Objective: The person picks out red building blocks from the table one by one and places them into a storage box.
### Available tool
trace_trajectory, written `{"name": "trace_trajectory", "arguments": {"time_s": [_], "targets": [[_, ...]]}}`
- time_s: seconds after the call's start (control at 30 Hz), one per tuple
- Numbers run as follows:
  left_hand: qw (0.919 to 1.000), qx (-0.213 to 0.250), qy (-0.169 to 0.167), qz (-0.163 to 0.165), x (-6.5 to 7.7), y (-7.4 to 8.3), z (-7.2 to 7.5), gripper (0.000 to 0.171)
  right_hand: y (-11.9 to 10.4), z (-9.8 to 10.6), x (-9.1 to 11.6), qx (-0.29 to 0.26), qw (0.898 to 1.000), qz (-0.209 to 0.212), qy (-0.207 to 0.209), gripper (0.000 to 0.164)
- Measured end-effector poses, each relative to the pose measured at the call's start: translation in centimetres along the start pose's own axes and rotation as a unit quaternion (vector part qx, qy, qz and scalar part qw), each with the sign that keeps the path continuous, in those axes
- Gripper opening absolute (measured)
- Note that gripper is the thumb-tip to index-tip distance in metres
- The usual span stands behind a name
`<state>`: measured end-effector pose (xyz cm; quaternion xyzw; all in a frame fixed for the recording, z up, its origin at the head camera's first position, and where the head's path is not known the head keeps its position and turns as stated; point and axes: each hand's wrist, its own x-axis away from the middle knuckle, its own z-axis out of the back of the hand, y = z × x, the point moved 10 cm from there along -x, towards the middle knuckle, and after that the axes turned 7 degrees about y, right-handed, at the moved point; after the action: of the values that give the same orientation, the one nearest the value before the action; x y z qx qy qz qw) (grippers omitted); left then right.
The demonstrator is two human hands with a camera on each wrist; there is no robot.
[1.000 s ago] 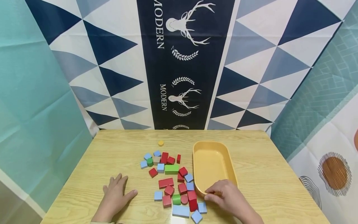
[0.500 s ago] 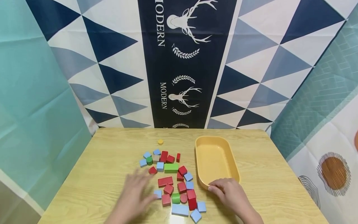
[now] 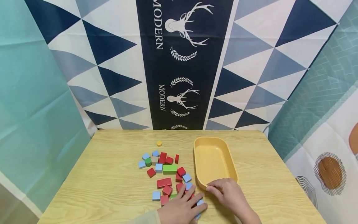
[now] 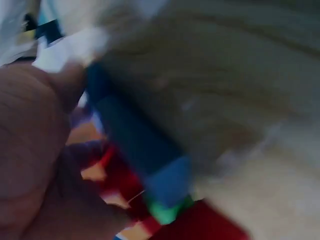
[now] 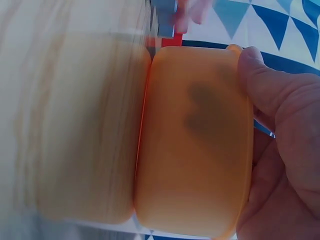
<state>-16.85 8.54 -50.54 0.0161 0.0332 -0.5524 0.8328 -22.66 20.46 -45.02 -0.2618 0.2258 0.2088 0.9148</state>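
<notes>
My left hand [image 3: 181, 207] lies with spread fingers over the near right part of the scattered toy blocks, hiding several of them. A blue block [image 3: 199, 202] shows between its fingers. In the blurred left wrist view, a long blue block [image 4: 137, 137] is beside the thumb, with red ones under it. My right hand [image 3: 230, 193] pinches the near rim of the yellow plastic tray [image 3: 195, 161]. The right wrist view shows the thumb on the rim and fingers behind the tray's wall. Nothing lies inside the tray.
Left of the tray are a long green block [image 3: 169, 169], a long red block [image 3: 163, 183] and several small red and blue blocks. A yellow disc [image 3: 159, 143] sits farther back on the wooden table [image 3: 112, 161]. Patterned cloth [image 3: 179, 77] hangs behind.
My left hand has moved right from the bare table at the left onto the near blocks. The tray shifted slightly away, with my right hand still at its rim.
</notes>
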Motion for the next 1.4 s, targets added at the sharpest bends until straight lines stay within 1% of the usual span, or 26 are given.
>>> {"name": "trace_trajectory", "arguments": {"time_s": [0.07, 0.1, 0.17, 0.23, 0.3, 0.37, 0.43, 0.47, 0.5, 0.53, 0.6, 0.67, 0.7, 0.73, 0.8, 0.97, 1.07, 1.13, 1.2, 1.27, 1.33, 1.4], "targets": [[0.9997, 0.008, -0.004, 0.024, 0.2, -0.9, -0.7, 0.069, 0.0, -0.1, 0.0, 0.003, 1.000, 0.001, 0.002, 0.006], [0.9993, 0.012, -0.006, 0.035, 0.3, -1.5, -0.8, 0.075, 0.0, 0.0, 0.0, 0.003, 1.000, 0.000, 0.004, 0.007], [0.9976, 0.024, -0.006, 0.065, 0.6, -2.9, -1.0, 0.069, 0.0, 0.1, -0.1, 0.005, 1.000, -0.003, 0.007, 0.007], [0.9944, 0.032, -0.004, 0.101, 0.9, -4.8, -1.0, 0.061, 0.0, 0.2, -0.2, 0.003, 1.000, -0.006, 0.009, 0.008], [0.9911, 0.026, 0.004, 0.130, 1.2, -6.6, -0.8, 0.056, -0.2, 0.2, -0.3, 0.004, 1.000, -0.004, 0.011, 0.008], [0.9868, 0.034, 0.014, 0.158, 1.7, -8.3, -0.5, 0.056, -0.4, 0.2, -0.3, 0.006, 1.000, 0.002, 0.014, 0.008], [0.9824, 0.055, 0.030, 0.176, 2.1, -9.5, -0.2, 0.063, -0.8, 0.0, -0.4, 0.008, 1.000, 0.011, 0.016, 0.006], [0.9790, 0.076, 0.041, 0.184, 2.3, -10.1, 0.1, 0.067, -1.0, -0.1, -0.4, 0.009, 1.000, 0.017, 0.017, 0.007], [0.9733, 0.104, 0.054, 0.197, 2.6, -10.6, 0.4, 0.072, -1.2, -0.2, -0.4, 0.009, 1.000, 0.022, 0.018, 0.006], [0.9661, 0.132, 0.068, 0.211, 2.8, -11.1, 0.7, 0.077, -1.4, -0.3, -0.5, 0.008, 0.999, 0.027, 0.020, 0.007], [0.9502, 0.171, 0.098, 0.242, 3.5, -12.2, 1.4, 0.086, -1.9, -0.6, -0.6, 0.006, 0.999, 0.035, 0.022, 0.007], [0.9340, 0.189, 0.123, 0.277, 4.2, -13.3, 2.0, 0.090, -2.2, -0.7, -0.8, 0.007, 0.999, 0.040, 0.026, 0.006], [0.9293, 0.184, 0.131, 0.292, 4.6, -13.8, 2.2, 0.089, -2.3, -0.7, -0.9, 0.007, 0.999, 0.041, 0.028, 0.005], [0.9263, 0.175, 0.139, 0.303, 4.8, -14.2, 2.4, 0.086, -2.4, -0.7, -1.0, 0.007, 0.999, 0.041, 0.030, 0.005], [0.9219, 0.161, 0.146, 0.321, 5.3, -14.8, 2.7, 0.075, -2.5, -0.8, -1.1, 0.008, 0.999, 0.039, 0.031, 0.005], [0.9220, 0.136, 0.156, 0.327, 5.6, -15.0, 2.7, 0.051, -2.7, -1.0, -1.1, 0.002, 0.999, 0.035, 0.032, 0.005], [0.9250, 0.120, 0.164, 0.321, 5.6, -14.8, 2.8, 0.042, -2.8, -1.0, -1.1, 0.001, 0.999, 0.036, 0.034, 0.005], [0.9285, 0.105, 0.165, 0.316, 5.6, -14.6, 2.9, 0.037, -2.8, -1.1, -0.9, 0.001, 0.999, 0.035, 0.034, 0.004], [0.9313, 0.092, 0.162, 0.313, 5.5, -14.4, 2.8, 0.035, -2.7, -1.1, -0.7, 0.002, 0.999, 0.034, 0.034, 0.004], [0.9318, 0.085, 0.158, 0.315, 5.6, -14.2, 2.8, 0.033, -2.7, -1.1, -0.6, 0.001, 0.999, 0.033, 0.035, 0.004], [0.9291, 0.088, 0.160, 0.322, 5.7, -14.2, 2.7, 0.032, -2.7, -1.2, -0.4, 0.001, 0.999, 0.035, 0.036, 0.005], [0.9223, 0.101, 0.169, 0.333, 5.9, -14.2, 2.8, 0.034, -2.7, -1.2, -0.3, -0.001, 0.999, 0.038, 0.038, 0.006]]}}
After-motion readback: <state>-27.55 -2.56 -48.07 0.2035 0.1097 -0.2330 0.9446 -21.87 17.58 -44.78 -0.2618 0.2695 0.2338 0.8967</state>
